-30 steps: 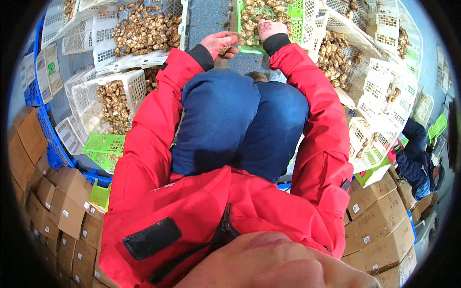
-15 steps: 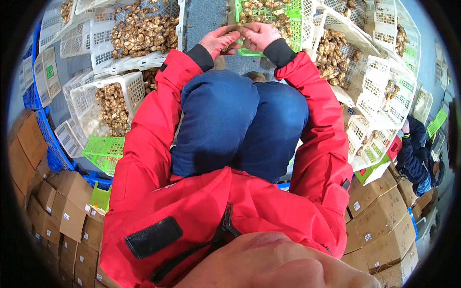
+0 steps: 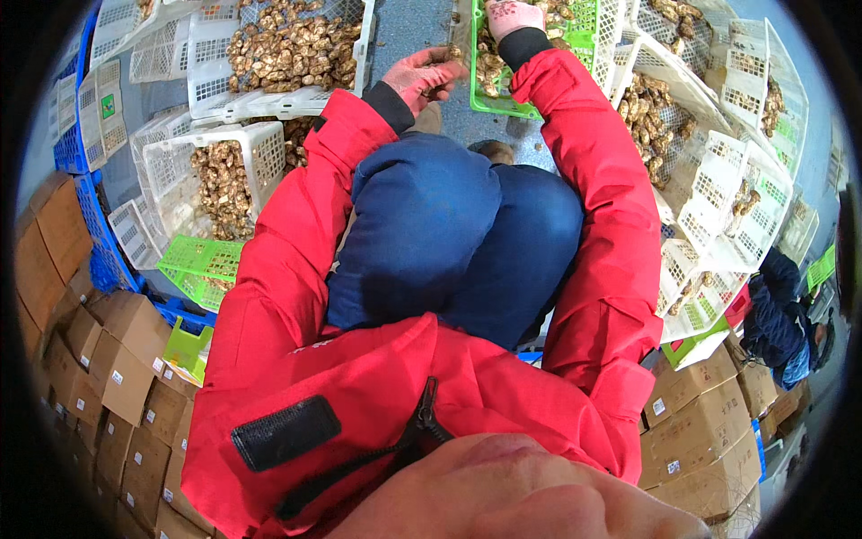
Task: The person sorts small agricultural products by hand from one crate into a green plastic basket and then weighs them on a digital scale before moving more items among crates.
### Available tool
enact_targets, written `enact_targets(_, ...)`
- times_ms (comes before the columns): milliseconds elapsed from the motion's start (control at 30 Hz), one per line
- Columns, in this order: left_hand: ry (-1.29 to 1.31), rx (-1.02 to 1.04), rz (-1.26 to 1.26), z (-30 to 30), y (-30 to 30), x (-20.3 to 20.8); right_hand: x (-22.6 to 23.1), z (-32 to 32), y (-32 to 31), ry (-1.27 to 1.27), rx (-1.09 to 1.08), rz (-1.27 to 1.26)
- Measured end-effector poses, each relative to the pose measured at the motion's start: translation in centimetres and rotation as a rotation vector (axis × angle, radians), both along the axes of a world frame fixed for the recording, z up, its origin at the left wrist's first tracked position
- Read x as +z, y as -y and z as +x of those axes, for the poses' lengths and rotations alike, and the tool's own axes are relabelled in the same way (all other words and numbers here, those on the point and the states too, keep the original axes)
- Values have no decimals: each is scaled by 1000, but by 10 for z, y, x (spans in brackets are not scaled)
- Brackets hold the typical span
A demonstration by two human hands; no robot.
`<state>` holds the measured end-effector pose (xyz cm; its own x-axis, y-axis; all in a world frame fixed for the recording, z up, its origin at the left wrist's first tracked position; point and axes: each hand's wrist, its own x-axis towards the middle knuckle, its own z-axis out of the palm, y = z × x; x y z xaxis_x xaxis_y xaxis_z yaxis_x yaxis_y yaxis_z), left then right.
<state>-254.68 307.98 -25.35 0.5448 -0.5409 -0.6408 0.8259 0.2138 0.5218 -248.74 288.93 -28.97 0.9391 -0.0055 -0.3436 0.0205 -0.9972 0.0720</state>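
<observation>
My left hand (image 3: 420,79), in a pinkish patterned glove, is raised above my left knee. Its thumb and fingers pinch a small brown, lumpy piece (image 3: 452,56), perhaps a mushroom or tuber. My right hand (image 3: 514,17), gloved alike, reaches over the bright green basket (image 3: 512,110) at the top edge. The basket holds brown-and-cream pieces (image 3: 491,65) of the same sort. The right hand's fingers point away and are mostly out of sight, so whether they hold anything cannot be made out.
White mesh crates of these pieces stand left (image 3: 196,76) and right (image 3: 620,54). A smaller green basket (image 3: 193,269) is at the left. Cardboard boxes are stacked behind me on the left (image 3: 135,359) and right (image 3: 705,431). Another person (image 3: 777,310) is at the far right.
My hands were together at the top middle; now they are apart. The right hand has moved away and to the right over the green basket. The left stays near its place with a brown piece.
</observation>
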Motion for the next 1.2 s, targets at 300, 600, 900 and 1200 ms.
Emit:
enact_targets(300,272,298,144,-21,-114,71,17,-71,72,-224,-742,1888)
enact_targets(600,1274,-324,1723,-50,-306,94,105,-126,48,-130,-564,2106)
enact_targets(900,997,-179,115,-14,5,141,164,-125,-14,-441,-642,2364)
enact_targets(1200,940,77,182,-18,31,119,167,-122,-20,-294,-739,2059)
